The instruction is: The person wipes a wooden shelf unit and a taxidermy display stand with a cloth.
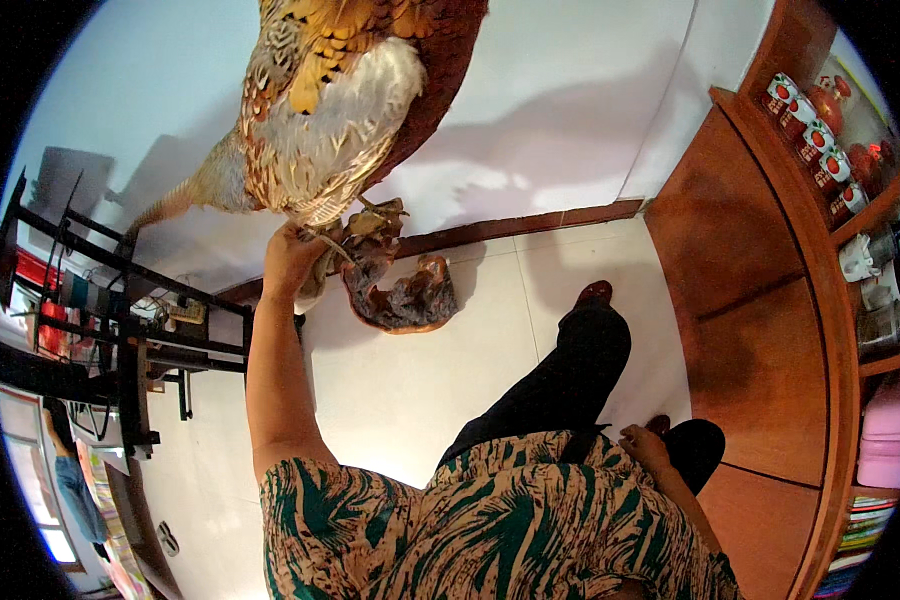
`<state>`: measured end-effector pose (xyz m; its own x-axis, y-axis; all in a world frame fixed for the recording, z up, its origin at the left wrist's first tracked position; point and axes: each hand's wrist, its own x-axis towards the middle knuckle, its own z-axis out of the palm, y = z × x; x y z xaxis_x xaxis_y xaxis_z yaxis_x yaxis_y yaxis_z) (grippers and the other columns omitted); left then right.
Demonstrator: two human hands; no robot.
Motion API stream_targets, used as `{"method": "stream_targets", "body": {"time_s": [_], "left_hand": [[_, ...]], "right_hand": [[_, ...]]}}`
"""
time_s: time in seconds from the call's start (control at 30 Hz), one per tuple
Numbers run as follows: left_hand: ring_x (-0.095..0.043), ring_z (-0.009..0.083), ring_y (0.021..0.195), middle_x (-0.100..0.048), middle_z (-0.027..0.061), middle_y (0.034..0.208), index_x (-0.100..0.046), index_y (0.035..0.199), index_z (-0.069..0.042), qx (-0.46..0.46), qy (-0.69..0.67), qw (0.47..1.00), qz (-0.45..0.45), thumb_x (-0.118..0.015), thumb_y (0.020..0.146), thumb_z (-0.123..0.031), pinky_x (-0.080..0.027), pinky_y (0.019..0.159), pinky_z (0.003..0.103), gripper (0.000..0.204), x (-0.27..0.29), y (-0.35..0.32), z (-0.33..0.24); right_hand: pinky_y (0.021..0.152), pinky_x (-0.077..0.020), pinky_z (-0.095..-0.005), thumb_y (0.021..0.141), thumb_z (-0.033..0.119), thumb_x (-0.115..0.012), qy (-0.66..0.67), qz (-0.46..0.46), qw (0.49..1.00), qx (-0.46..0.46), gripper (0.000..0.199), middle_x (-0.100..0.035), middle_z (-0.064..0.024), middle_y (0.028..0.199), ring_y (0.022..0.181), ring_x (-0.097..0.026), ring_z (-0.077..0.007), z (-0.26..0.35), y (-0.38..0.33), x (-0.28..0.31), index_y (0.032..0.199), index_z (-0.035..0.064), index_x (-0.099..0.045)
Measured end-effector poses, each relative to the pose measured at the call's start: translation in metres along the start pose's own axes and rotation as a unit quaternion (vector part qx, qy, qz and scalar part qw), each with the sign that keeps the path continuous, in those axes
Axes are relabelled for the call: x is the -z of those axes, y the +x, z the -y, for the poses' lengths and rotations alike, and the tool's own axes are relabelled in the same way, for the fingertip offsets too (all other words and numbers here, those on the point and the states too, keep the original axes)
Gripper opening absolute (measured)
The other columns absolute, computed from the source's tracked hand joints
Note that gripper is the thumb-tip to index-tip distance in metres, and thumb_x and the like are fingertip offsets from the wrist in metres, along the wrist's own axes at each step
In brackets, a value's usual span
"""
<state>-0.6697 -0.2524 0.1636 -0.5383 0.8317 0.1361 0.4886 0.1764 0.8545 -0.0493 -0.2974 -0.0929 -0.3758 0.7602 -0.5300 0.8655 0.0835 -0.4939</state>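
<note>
One bird: a stuffed pheasant (340, 100) with gold, brown and white feathers fills the upper middle of the view, in front of the white wall (570, 110).
Axis: its long axis runs slantwise, body at upper right, thin tail tapering down to the left toward the black rack (120, 300).
Perch: the bird's feet meet a gnarled brown branch mount (395, 285), whose rounded base lies just above the tiled floor by the dark skirting strip (530, 225).
Left hand (292, 262): raised to the bird's underside, fingers closed around the spot where the legs meet the mount; the bare forearm runs straight down to the body.
Right hand (645, 447): low at the person's side, loosely curled against the dark trousers, holding nothing that can be seen.
Person: green and beige leaf-print top (490, 530), one shoe forward on the floor.
Packages: a row of small white tins (810, 130) with red round motifs stands on the upper shelf of the wooden cabinet (760, 300) at right; a pink box (890, 430) and stacked coloured books sit on lower shelves.
Edges: the cabinet's curved front closes the right side, the rack closes the left.
Open room: pale floor tiles (390, 390) lie bare between rack and legs, below the mount.
</note>
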Motion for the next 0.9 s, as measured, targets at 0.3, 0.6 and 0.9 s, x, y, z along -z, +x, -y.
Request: {"method": "stream_targets", "body": {"time_s": [0.3,0.6,0.9], "left_hand": [[-0.064,0.0148,0.069,-0.07,0.0098,0.081,-0.067,0.098,0.004,0.068,0.087,0.994,-0.004,-0.077,0.073,-0.017,-0.05,0.062,0.03,0.034,0.004,0.006,0.008],[-0.062,0.0129,0.071,-0.069,0.0087,0.081,-0.068,0.097,0.002,0.076,-0.02,0.995,-0.054,-0.068,0.075,-0.01,-0.049,0.064,0.029,0.025,-0.005,0.003,0.032],[-0.065,0.0171,0.076,-0.07,0.0127,0.086,-0.068,0.107,0.001,0.064,-0.006,0.995,-0.082,-0.069,0.076,-0.021,-0.05,0.071,0.03,0.037,-0.012,0.008,0.046]], "right_hand": [[0.083,-0.0495,-0.0454,0.086,0.028,-0.061,0.037,-0.029,0.999,-0.009,0.034,-0.065,-0.0201,0.103,0.096,-0.062,-0.0376,-0.008,0.0,0.008,0.107,0.0002,-0.063],[0.086,-0.0498,-0.0425,0.087,0.025,-0.063,-0.044,-0.006,0.999,-0.019,0.034,-0.065,-0.0173,0.111,0.1,-0.063,-0.0345,0.023,0.041,0.074,0.112,0.0011,-0.063],[0.084,-0.0499,-0.0398,0.088,0.022,-0.062,0.094,-0.072,0.988,0.101,0.031,-0.064,-0.0185,0.105,0.098,-0.063,-0.0324,0.121,0.081,0.116,0.11,0.0001,-0.06]]}}
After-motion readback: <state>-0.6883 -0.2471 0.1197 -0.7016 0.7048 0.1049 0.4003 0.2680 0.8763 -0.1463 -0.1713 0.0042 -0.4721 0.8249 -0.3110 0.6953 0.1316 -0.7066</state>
